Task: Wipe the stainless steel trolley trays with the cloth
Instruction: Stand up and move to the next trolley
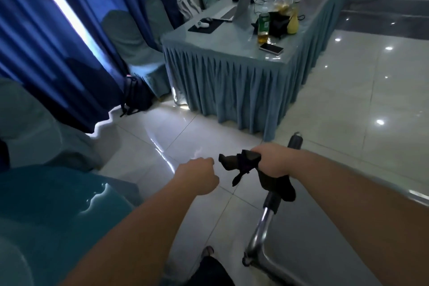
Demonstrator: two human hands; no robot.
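While right grip [270,161] clamps dark cloth [243,165] round trolley handle [274,202], my left grip [199,175] hangs beside it, curled into fist, holding nothing. Trolley tray [325,251] lies under right forearm.

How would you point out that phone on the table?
Find the long table with the pleated blue-grey skirt. At its near end, just before a green-labelled bottle, lies the phone. It alone is flat, slim and pale.
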